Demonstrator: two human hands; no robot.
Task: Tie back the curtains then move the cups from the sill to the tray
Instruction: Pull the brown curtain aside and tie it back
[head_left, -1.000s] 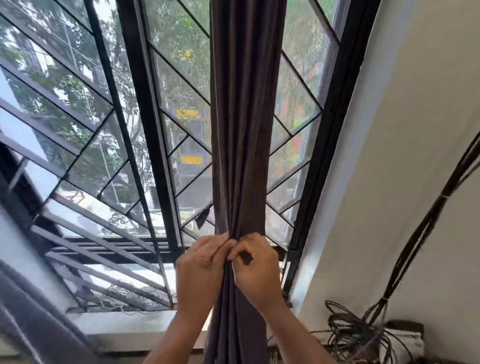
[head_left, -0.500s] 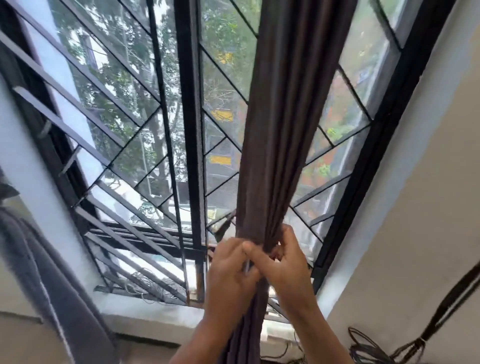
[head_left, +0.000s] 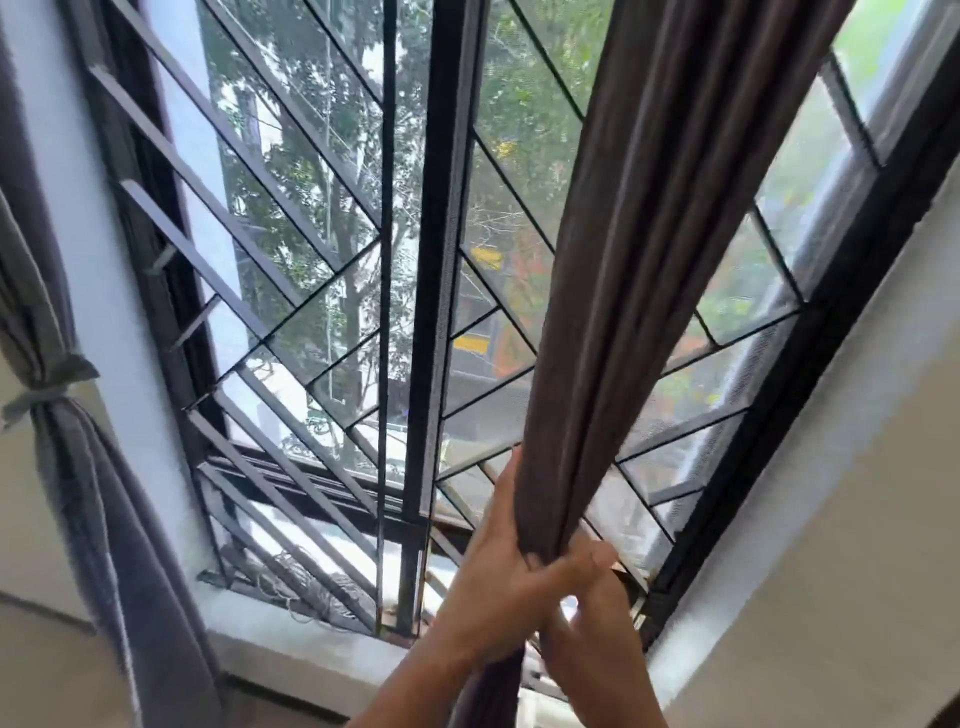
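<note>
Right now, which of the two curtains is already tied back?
The grey curtain at the far left, cinched by a tie band. The brown curtain is only gathered in both hands, untied.

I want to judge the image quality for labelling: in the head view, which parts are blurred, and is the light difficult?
Head view: motion blur smears both hands, left hand and right hand, on the brown curtain; bright daylight through the window grille washes out the glass, backlighting the curtain; the wide angle makes the frame lean.
</note>
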